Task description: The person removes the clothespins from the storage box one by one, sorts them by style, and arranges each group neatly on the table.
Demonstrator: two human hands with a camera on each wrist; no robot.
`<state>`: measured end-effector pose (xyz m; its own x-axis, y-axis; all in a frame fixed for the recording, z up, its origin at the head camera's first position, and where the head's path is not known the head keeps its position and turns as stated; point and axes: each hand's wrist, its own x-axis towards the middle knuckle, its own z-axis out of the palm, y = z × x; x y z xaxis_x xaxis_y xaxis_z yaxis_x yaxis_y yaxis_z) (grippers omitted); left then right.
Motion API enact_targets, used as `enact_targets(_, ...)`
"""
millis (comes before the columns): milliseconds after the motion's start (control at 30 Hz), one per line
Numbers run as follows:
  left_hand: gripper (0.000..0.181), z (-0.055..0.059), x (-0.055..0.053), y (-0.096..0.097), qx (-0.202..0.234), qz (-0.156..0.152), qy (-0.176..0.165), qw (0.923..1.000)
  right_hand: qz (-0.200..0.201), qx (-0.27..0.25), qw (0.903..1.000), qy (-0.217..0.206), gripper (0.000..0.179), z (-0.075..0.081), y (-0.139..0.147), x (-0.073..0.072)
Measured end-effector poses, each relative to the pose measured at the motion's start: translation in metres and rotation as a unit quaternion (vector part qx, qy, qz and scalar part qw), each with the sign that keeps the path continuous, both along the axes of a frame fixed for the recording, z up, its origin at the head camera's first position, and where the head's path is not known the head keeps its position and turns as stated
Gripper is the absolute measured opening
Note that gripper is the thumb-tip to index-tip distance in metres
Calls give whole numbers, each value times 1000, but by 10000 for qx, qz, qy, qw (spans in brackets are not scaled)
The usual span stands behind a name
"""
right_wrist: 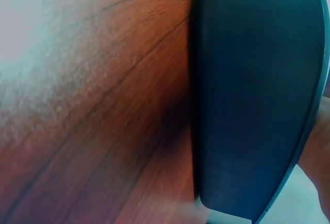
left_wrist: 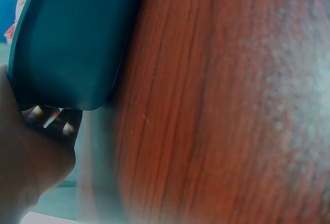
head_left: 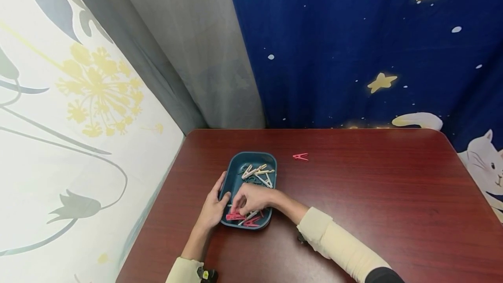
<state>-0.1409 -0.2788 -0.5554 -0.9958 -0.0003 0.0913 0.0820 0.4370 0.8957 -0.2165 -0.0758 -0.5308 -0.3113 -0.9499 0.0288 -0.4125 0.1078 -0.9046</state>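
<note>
A dark teal tray (head_left: 257, 154) with rounded corners stands on the table and holds several clothespins. My left hand (head_left: 212, 208) grips its left side, thumb over the rim; in the left wrist view the fingers lie against the outside of the tray wall (left_wrist: 72, 43). Over the near part of the tray, my right hand (head_left: 257, 198) pinches a pink clothespin (head_left: 234, 216). Another pink clothespin (head_left: 251, 222) lies below that hand, partly covered. Pale clothespins (head_left: 255, 171) are gathered at the far end. The right wrist view shows mostly the tray's outer wall (right_wrist: 258, 90).
A single pink clothespin (head_left: 300, 157) lies on the reddish-brown table (head_left: 373, 195), right of the tray's far end. A patterned white wall (head_left: 98, 165) borders the table's left side. Grey and blue curtains (head_left: 334, 56) hang behind the far edge.
</note>
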Motion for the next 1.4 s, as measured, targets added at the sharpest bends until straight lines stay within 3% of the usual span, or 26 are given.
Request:
enact_targets(100,70,0,0,0,-5,6,2,10000,-64,-141,9986,-505,26,0,1,-1)
enact_targets(267,70,-1,1,0,65,-7,21,10000,-46,-400,9948,-935,26,0,2,-2)
enact_targets(600,71,1,0,0,52,-56,-5,10000,-133,-1124,9862,-1205,21,0,4,-7)
enact_targets(767,72,0,-2,1,117,-151,162,9997,-508,-1609,9780,-1224,21,-1,6,-8)
enact_targets(967,73,-1,-3,1,105,-123,175,9997,-1072,-1780,9720,-1098,20,1,8,-7)
enact_targets(1100,71,-1,-2,1,43,-97,126,9999,-1379,-1989,9631,-1179,19,2,7,-5)
enact_targets(1267,71,-1,-2,1,-74,-65,216,9997,-1608,-2252,9454,-1724,20,2,6,-3)
enact_targets(1400,71,-2,-1,0,-123,-59,237,9996,-1946,-2341,9337,-1883,19,2,4,-2)
